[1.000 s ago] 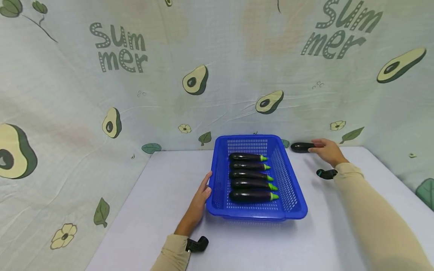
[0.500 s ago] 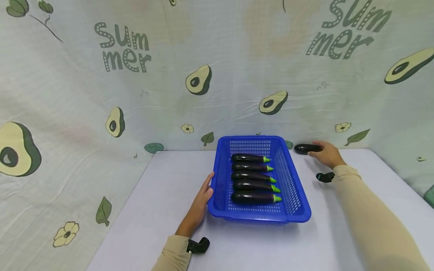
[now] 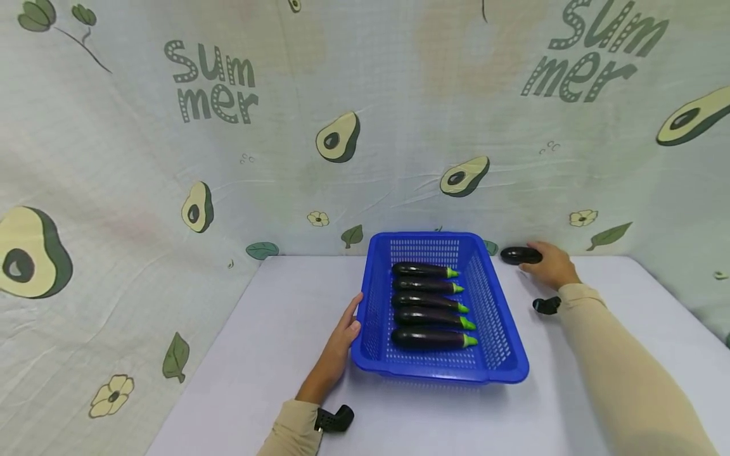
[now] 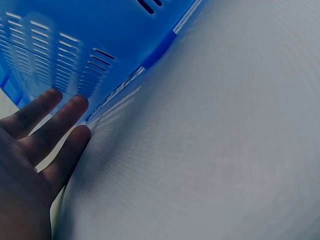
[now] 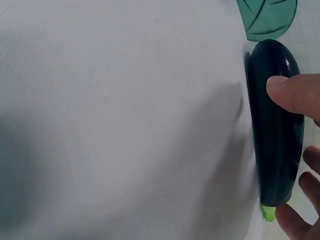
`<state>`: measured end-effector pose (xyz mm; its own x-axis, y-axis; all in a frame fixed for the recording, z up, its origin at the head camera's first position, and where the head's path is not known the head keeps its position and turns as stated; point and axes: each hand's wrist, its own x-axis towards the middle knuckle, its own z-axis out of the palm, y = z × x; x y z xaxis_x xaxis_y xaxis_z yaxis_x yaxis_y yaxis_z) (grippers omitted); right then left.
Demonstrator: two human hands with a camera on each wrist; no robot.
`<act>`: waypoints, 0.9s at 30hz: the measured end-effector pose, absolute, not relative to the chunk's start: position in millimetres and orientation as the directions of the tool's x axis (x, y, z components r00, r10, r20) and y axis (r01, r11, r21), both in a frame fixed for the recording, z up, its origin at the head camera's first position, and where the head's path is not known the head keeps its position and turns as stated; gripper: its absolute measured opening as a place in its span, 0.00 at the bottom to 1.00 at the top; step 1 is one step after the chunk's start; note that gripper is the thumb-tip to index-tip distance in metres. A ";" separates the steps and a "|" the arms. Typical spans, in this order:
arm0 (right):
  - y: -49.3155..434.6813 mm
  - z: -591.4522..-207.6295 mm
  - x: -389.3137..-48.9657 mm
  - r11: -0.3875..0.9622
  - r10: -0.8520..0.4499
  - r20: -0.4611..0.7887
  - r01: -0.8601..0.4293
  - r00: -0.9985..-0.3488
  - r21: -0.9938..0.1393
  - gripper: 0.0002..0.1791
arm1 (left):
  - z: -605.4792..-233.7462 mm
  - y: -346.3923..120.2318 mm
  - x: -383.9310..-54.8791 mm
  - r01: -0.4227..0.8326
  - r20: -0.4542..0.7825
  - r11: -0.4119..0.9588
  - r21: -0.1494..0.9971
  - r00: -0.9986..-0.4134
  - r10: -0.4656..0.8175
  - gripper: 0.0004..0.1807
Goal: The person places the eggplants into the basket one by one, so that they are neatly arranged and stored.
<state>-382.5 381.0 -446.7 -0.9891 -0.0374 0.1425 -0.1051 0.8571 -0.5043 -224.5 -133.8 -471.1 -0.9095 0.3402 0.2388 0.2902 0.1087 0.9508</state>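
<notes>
In the head view, several dark purple eggplants with green stem ends lie in a row inside a blue plastic basket. My left hand rests against the basket's left side, thumb near the rim. In the left wrist view its fingers are extended and touch the slotted wall. At the back right, my right hand holds a single eggplant by its right part. In the right wrist view the thumb lies across the eggplant's body, the other fingers along its far side; a bit of green stem shows below.
A white-covered table lies under everything. Behind it hangs a printed cloth with avocados and leaves, meeting the table's back edge close to the single eggplant. The basket stands between both arms.
The head view has shifted slightly, moving the scene right and down. My right hand has come a little farther left over the single eggplant. The left hand stays at the basket.
</notes>
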 end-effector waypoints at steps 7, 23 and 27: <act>376.6 -444.1 -379.6 0.898 -0.019 0.135 -0.076 -0.991 -0.433 0.44 | -472.1 -132.9 -225.0 0.278 0.226 0.106 0.955 -0.910 0.349 0.32; 368.3 -446.3 -380.7 0.913 -0.013 0.199 -0.093 -0.980 -0.397 0.40 | -471.8 -133.8 -229.8 0.304 0.246 0.119 0.945 -0.903 0.352 0.31; 361.1 -448.0 -378.7 0.917 0.001 0.198 -0.078 -0.980 -0.391 0.37 | -473.8 -133.5 -230.1 0.302 0.247 0.114 0.946 -0.905 0.347 0.32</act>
<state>-378.7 361.1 -448.0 -0.9803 0.0010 0.1977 -0.0780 0.9170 -0.3913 -230.1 -133.5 -473.8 -0.9047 0.3470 0.2471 0.3022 0.1139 0.9464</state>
